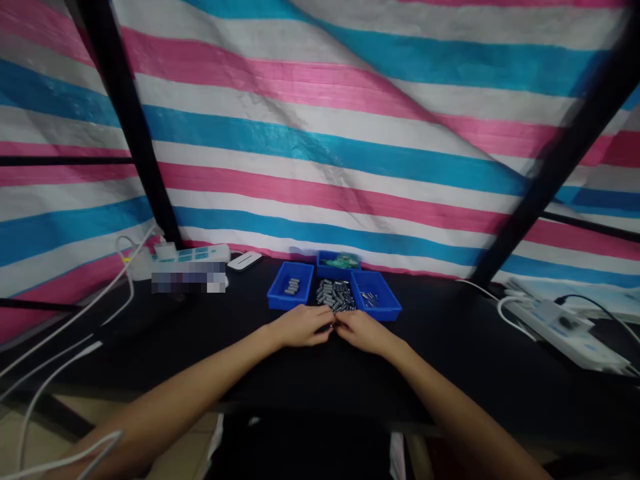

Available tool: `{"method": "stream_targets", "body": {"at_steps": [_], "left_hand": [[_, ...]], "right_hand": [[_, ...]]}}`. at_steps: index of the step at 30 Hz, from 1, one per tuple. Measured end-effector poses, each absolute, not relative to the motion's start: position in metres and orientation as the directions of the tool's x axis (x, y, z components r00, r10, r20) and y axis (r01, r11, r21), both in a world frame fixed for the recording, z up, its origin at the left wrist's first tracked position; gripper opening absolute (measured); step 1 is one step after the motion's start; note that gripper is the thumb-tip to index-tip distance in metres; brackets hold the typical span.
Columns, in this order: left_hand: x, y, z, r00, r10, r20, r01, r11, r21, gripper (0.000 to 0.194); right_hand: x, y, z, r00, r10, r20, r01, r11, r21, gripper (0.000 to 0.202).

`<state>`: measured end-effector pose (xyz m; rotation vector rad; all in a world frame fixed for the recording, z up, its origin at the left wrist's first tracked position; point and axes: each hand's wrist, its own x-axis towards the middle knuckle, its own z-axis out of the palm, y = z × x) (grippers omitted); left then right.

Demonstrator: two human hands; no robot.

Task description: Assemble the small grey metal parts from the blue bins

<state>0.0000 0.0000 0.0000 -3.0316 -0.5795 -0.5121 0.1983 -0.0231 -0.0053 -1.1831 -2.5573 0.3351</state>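
Meeting at the fingertips, the left hand (303,325) and right hand (363,330) work midway along the black bench (450,353), between its front and back edges. Fingers on both are bent and drawn close; whether a small part sits between them cannot be told, as the fingers hide it. Just beyond lies a pile of metal cylinders (334,293), directly on the bench top. Fine handling here calls for light fingertip pressure, wrists low over the surface, and the meeting point kept clear of the pile so loose pieces do not roll.

Flanking the pile are a left blue tray (281,303) bearing a few cylinders and a right blue tray (385,314) with thin metal pieces (370,299); a rear blue tray (339,273) with green contents stands near the back edge. Together they hem in the pile, leaving the hands' side as the easy approach. White cables (75,357) trail over the front left corner and a power strip (565,337) lies toward the right end, both well apart from the hands.
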Motion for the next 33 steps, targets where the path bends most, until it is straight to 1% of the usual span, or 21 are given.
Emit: {"method": "stream_targets", "body": {"at_steps": [6,9,12,16,19,23,27,33], "left_hand": [[-0.0003,0.0013,-0.0003,0.878,0.383,0.286,0.380,-0.922,0.069,0.008],[-0.0007,0.0026,-0.0011,0.876,0.389,0.286,0.383,-0.920,0.079,0.009],[-0.0012,0.0037,-0.0016,0.877,0.389,0.282,0.374,-0.921,0.108,0.011],[-0.0016,0.0051,-0.0021,0.875,0.410,0.255,0.390,-0.912,0.128,0.015],[-0.0017,0.0058,-0.0024,0.873,0.428,0.232,0.410,-0.904,0.125,0.019],[-0.0015,0.0062,-0.0034,0.861,0.455,0.227,0.441,-0.890,0.114,0.021],[-0.0024,0.0065,-0.0041,0.840,0.493,0.226,0.484,-0.870,0.097,0.022],[-0.0048,0.0077,-0.0050,0.841,0.501,0.202,0.498,-0.864,0.072,0.024]], "right_hand": [[0.1985,-0.0241,-0.0036,-0.614,0.770,0.172,0.692,0.630,-0.351,0.013],[0.1995,-0.0247,-0.0041,-0.588,0.793,0.160,0.705,0.599,-0.380,0.010],[0.2008,-0.0250,-0.0047,-0.571,0.809,0.140,0.706,0.571,-0.419,0.014],[0.2009,-0.0247,-0.0039,-0.583,0.798,0.152,0.694,0.587,-0.417,0.010],[0.2000,-0.0248,-0.0023,-0.609,0.776,0.168,0.677,0.618,-0.400,0.014],[0.1992,-0.0256,-0.0005,-0.603,0.781,0.163,0.678,0.609,-0.411,0.016],[0.1997,-0.0252,-0.0008,-0.621,0.765,0.172,0.662,0.629,-0.409,0.023],[0.2002,-0.0238,-0.0025,-0.601,0.781,0.170,0.682,0.612,-0.401,0.023]]}}
